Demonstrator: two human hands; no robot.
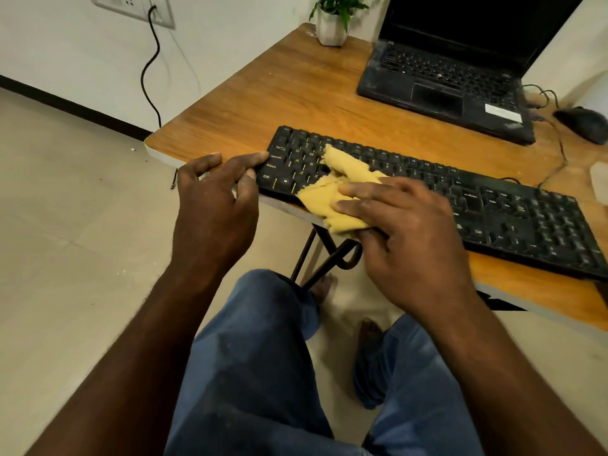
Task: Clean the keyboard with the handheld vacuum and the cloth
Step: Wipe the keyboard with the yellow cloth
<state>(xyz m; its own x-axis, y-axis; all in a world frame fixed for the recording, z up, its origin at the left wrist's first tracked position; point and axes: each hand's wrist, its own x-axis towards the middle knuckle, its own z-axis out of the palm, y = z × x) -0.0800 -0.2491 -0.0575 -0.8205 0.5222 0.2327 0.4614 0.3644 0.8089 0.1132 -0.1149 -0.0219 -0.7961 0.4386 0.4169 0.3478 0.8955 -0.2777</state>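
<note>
From the head view, I take the keyboard [427, 195] as my landmark: it lies slantwise along the near edge of the wooden table [263, 93], its near-left corner right at that edge. My right hand [404, 232] is pressed flat over the near-left part of the keyboard, fingers spread, pinning the yellow cloth [339, 189] against the keys; the thumb looks tucked under the cloth's near edge, so I count it as grasping the cloth. The cloth bunches out past my fingertips toward the keyboard's left end and drapes slightly over its front edge. My left hand [217, 192] is relaxed and closed on nothing, thumb and fingertips resting against the keyboard's left end, bracing it.

Behind the keyboard sits a dusty laptop [454, 80], with a mouse [584, 123] off its right end and a potted plant [334, 21] further back. I see no handheld vacuum anywhere here.

My judgement: this is the wiping step. To do it well I would keep the left hand firm so the keyboard cannot slide off the table edge, flatten the bunched cloth for broader contact, and stroke along the rows toward the still grey-looking right end, with light pressure.
</note>
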